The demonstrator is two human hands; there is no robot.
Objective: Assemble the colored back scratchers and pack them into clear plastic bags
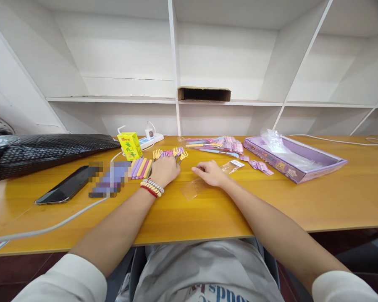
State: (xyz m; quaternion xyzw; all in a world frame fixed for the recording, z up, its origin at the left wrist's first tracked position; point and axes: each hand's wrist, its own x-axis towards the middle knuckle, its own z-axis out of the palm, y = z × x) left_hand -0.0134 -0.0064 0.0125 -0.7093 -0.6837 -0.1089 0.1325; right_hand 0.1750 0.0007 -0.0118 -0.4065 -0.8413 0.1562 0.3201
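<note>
My left hand (165,170) lies curled over a row of small back scratchers, its fingertips mostly hidden. Their purple, yellow and pink handles (141,168) show to its left, and yellow and purple hand-shaped heads (176,152) stick out beyond the knuckles. A little to the right, my right hand (210,173) rests low on the table, thumb apart from the loosely bent fingers, with nothing visible between them. Under and around it lies a clear plastic bag (191,189); a white label (237,164) shows at the far end.
Packaged back scratchers (219,144) and pink cards (261,166) lie behind my right hand. A purple box (290,165) holding clear plastic stands to the right. Leftward are a yellow drink carton (130,147), a power strip (154,139), a phone (66,184), a white cable (66,220) and a black wrapped bundle (44,153).
</note>
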